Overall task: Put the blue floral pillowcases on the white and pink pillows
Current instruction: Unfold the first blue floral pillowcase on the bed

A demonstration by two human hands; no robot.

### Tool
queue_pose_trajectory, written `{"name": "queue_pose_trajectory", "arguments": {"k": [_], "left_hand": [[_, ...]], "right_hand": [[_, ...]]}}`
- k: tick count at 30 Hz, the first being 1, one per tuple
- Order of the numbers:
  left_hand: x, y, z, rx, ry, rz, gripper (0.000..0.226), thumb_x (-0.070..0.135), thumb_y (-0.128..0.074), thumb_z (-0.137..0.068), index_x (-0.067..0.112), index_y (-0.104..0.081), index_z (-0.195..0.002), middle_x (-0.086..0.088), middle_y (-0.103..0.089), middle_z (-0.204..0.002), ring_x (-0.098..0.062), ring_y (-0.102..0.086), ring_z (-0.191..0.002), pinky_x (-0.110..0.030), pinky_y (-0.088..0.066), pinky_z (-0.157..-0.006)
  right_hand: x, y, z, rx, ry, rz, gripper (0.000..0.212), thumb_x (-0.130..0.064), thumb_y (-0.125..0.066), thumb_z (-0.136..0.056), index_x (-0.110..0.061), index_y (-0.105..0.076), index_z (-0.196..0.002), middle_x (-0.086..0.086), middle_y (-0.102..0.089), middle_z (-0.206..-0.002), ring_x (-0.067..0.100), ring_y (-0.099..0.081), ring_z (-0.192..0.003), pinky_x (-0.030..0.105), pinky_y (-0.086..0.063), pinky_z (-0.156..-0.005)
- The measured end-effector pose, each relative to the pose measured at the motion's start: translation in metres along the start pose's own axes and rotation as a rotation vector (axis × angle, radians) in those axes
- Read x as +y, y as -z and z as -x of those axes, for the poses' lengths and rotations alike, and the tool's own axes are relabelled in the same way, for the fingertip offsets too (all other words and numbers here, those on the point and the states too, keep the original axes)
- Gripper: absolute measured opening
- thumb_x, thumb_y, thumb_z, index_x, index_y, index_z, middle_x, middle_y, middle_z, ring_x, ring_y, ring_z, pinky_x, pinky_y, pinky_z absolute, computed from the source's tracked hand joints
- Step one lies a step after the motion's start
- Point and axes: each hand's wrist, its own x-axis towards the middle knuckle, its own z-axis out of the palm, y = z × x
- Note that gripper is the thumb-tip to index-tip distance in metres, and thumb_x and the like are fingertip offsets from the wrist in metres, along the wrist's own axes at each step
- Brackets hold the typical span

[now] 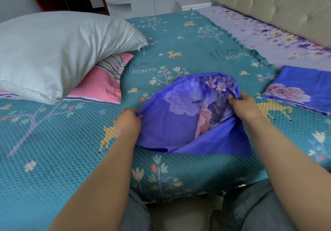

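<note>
Left hand (127, 121) and right hand (245, 105) each gripped the mouth of a blue floral fabric pillowcase (180, 116), apparently inside out, on the teal patterned bedspread (53, 141). Plain white pillow (59, 51) lay atop pink striped pillow (102, 85), left of it.

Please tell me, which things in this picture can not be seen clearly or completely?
- Pink pillow, head view: mostly hidden under the white pillow.
- Folded pillowcase: cut off by the right edge.
- Inside of the open pillowcase gripped by left hand and right hand: its depth hidden by folds.
- White pillow: left end cut off by the frame edge.
</note>
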Motion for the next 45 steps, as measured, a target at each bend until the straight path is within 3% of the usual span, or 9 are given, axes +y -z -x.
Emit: {"name": "queue_pose_trajectory", "arguments": {"k": [5, 9, 13, 17, 22, 30, 34, 39, 45], "left_hand": [[0.008, 0.032, 0.0, 0.211, 0.192, 0.582, 0.019, 0.009, -0.044, -0.095, -0.003, -0.056, -0.102, -0.027, -0.062, -0.102, -0.039, -0.057, -0.095, -0.038, -0.041, -0.078], [0.017, 0.077, -0.011, 0.143, 0.34, 1.097, 0.024, 0.015, -0.049, -0.09, -0.002, -0.057, -0.105, -0.021, -0.058, -0.096, -0.021, -0.05, -0.085, -0.034, -0.04, -0.074], [0.016, 0.141, -0.016, -0.232, -0.069, 0.581, 0.026, 0.03, -0.077, -0.074, 0.016, -0.061, -0.088, -0.003, -0.064, -0.083, -0.019, -0.059, -0.078, -0.032, -0.045, -0.075], [0.01, 0.213, -0.017, 0.255, 0.017, 0.047, 0.031, 0.028, -0.061, -0.086, 0.01, -0.061, -0.111, -0.022, -0.062, -0.112, -0.04, -0.057, -0.105, -0.04, -0.046, -0.084], [0.007, 0.259, -0.015, 0.664, 0.085, 0.393, 0.03, 0.025, -0.042, -0.094, 0.003, -0.059, -0.106, -0.024, -0.058, -0.111, -0.04, -0.053, -0.105, -0.042, -0.042, -0.085], [0.016, 0.31, 0.021, 0.913, 0.077, 0.722, 0.019, 0.023, -0.036, -0.097, 0.012, -0.052, -0.095, -0.014, -0.061, -0.104, -0.031, -0.053, -0.095, -0.033, -0.038, -0.079], [0.008, 0.327, 0.022, 0.871, 0.093, 0.361, 0.031, 0.033, -0.034, -0.098, 0.011, -0.051, -0.114, -0.021, -0.062, -0.109, -0.042, -0.055, -0.1, -0.043, -0.041, -0.078], [-0.006, 0.321, 0.009, 0.681, 0.13, 0.293, 0.033, 0.031, -0.039, -0.098, 0.008, -0.054, -0.116, -0.023, -0.06, -0.115, -0.042, -0.054, -0.107, -0.045, -0.043, -0.084], [-0.022, 0.307, -0.008, 0.561, 0.162, 0.384, 0.034, 0.03, -0.039, -0.099, 0.004, -0.055, -0.113, -0.021, -0.059, -0.116, -0.041, -0.053, -0.108, -0.042, -0.042, -0.086]], "right_hand": [[-0.022, -0.01, 0.016, -0.005, -0.149, -0.487, 0.02, -0.008, -0.046, -0.097, -0.014, -0.059, -0.083, -0.004, -0.064, -0.053, 0.011, -0.06, -0.046, 0.024, -0.051, -0.049], [-0.053, -0.003, 0.032, -0.235, -0.074, -0.363, 0.006, -0.016, -0.063, -0.088, -0.012, -0.063, -0.084, -0.003, -0.066, -0.052, 0.012, -0.06, -0.044, 0.019, -0.049, -0.043], [-0.095, 0.012, 0.038, -0.227, 0.128, -0.063, 0.026, 0.009, -0.06, -0.079, -0.015, -0.057, -0.07, -0.011, -0.057, -0.043, 0.002, -0.052, -0.036, 0.013, -0.041, -0.04], [-0.133, 0.031, 0.036, -0.05, 0.316, 0.157, 0.007, 0.002, -0.062, -0.081, -0.002, -0.063, -0.087, 0.004, -0.061, -0.063, 0.015, -0.057, -0.064, 0.028, -0.036, -0.054], [-0.161, 0.05, 0.039, 0.173, 0.473, 0.489, 0.026, -0.023, -0.058, -0.091, 0.001, -0.06, -0.103, 0.029, -0.061, -0.105, 0.041, -0.056, -0.099, 0.038, -0.04, -0.076], [-0.222, 0.077, 0.072, 0.203, 0.635, 0.351, 0.036, -0.039, -0.056, -0.092, -0.009, -0.053, -0.071, 0.015, -0.049, -0.07, 0.025, -0.047, -0.07, 0.03, -0.027, -0.06], [-0.241, 0.093, 0.084, 0.071, 0.654, 0.499, 0.04, -0.058, -0.061, -0.081, -0.019, -0.062, -0.083, 0.01, -0.061, -0.082, 0.026, -0.056, -0.08, 0.03, -0.038, -0.071], [-0.244, 0.083, 0.075, -0.077, 0.653, 0.874, 0.046, -0.024, -0.072, -0.081, -0.008, -0.058, -0.121, 0.017, -0.061, -0.121, 0.03, -0.056, -0.11, 0.03, -0.039, -0.083], [-0.225, 0.064, 0.037, 0.0, 0.562, 0.506, 0.01, -0.006, -0.058, -0.084, -0.003, -0.064, -0.092, 0.015, -0.055, -0.079, 0.024, -0.052, -0.076, 0.031, -0.037, -0.07]]}}
